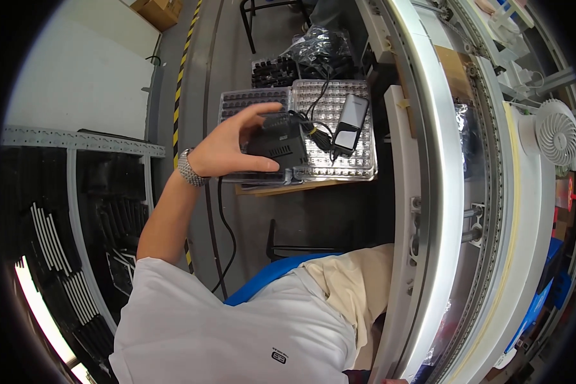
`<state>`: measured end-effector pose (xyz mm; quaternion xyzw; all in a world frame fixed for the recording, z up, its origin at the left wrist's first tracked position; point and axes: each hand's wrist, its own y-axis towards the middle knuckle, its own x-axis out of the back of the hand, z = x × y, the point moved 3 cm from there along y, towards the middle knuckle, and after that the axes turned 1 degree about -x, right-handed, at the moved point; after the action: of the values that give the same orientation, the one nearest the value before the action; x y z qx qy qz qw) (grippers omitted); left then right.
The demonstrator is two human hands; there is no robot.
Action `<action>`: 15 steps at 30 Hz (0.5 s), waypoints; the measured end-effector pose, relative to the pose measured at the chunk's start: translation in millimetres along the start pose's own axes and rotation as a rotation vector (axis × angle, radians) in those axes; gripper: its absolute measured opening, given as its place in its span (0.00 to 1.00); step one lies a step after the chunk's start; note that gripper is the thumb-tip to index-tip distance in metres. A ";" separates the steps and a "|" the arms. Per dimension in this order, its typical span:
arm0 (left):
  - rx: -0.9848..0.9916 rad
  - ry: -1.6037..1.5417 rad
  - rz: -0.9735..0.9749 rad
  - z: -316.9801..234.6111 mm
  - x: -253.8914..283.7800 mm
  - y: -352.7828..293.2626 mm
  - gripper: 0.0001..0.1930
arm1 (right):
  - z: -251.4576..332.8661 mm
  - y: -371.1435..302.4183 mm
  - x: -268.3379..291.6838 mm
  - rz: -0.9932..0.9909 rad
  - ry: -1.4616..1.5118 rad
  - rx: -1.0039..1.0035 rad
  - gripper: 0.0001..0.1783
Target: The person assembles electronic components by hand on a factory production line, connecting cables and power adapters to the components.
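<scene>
My left hand (227, 144), with a metal-band watch on its wrist, reaches out over the clear plastic trays. Its fingers and thumb are wrapped round the sides of a black box with vent slots (281, 144). Coiled black cable (317, 136), tied with a yellow band, lies against the box's right side. Beside the cable, a silver-and-black rectangular device (351, 125) rests on the right-hand clear tray (358, 169). Only a sliver of my right hand (393, 381) shows at the lower edge by the metal rail; its fingers are hidden.
A long conveyor line with a metal rail (438, 192) runs along my right, with a small white fan (557, 131) on its far side. Black parts in clear plastic bags (323, 51) lie behind the trays. Shelving with dark panels (73, 211) stands left. A black cable (229, 237) hangs below the trays.
</scene>
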<state>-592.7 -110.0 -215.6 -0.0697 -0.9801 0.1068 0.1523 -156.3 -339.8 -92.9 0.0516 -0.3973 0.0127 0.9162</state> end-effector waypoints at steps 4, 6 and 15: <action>0.056 -0.371 0.169 28.8 -19.1 0.5 0.36 | -6.2 7.3 -25.5 0.079 0.113 -0.024 0.04; 0.098 -0.641 0.191 44.5 -34.7 -1.7 0.31 | -15.1 4.1 -42.1 0.127 0.185 -0.003 0.04; 0.237 -1.313 0.046 45.6 -42.0 1.4 0.26 | -21.0 23.2 -87.4 0.307 0.258 -0.178 0.06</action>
<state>-567.1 -124.4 -270.3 0.0060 -0.8493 0.2373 -0.4716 -202.3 -313.0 -169.0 -0.0924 -0.2797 0.1233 0.9476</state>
